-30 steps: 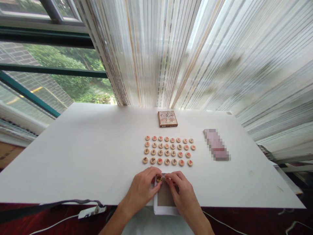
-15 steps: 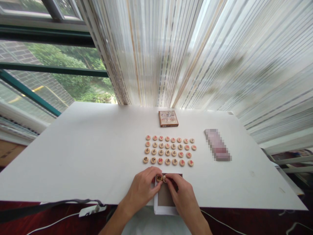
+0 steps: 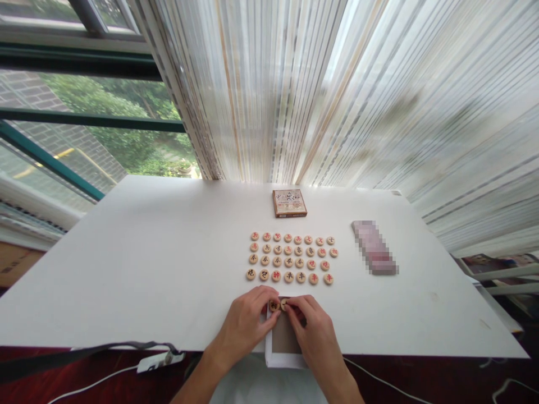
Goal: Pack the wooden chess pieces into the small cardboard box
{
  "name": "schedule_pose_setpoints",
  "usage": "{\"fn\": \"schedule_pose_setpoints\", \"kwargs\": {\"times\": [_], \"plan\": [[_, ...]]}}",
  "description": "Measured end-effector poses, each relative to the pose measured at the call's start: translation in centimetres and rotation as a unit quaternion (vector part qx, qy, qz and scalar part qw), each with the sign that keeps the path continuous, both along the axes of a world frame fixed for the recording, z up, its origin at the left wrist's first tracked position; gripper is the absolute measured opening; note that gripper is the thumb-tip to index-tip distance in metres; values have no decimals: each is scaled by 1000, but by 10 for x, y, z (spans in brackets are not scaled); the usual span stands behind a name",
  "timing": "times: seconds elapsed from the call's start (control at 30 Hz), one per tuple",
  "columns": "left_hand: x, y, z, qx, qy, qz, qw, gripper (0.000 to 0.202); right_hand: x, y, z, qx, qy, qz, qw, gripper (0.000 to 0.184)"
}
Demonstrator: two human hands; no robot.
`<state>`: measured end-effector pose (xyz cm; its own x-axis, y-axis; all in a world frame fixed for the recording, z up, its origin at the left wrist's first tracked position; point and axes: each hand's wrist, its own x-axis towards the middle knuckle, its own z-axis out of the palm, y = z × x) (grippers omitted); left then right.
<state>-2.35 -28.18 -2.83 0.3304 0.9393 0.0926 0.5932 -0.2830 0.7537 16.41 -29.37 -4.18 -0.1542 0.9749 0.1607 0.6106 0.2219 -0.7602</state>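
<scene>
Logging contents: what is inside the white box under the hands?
Two xiangqi pieces at the far left corner, and brown floor nearer. The right hand covers much of the right side; what lies beneath is hidden.

- Wide way over the table (image 3: 138,264) left of the disc rows (image 3: 288,262).
- Narrower lane between rows and blurred item (image 3: 374,247).
- Box (image 3: 289,203) stands beyond the rows.
- Left hand (image 3: 248,315) and right hand (image 3: 314,322) flank the tray (image 3: 286,360).
</scene>
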Motion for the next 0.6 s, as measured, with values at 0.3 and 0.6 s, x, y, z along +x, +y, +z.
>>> {"fn": "schedule_pose_setpoints", "kwargs": {"times": [0.3, 0.6], "plan": [[0, -1, 0, -18, 15, 14, 1000, 26, 4, -2, 5, 10, -4, 42, 999, 24], [0, 0, 2, -23, 29, 18, 999, 33, 5, -3, 0, 6, -24, 52, 998, 26]]}}
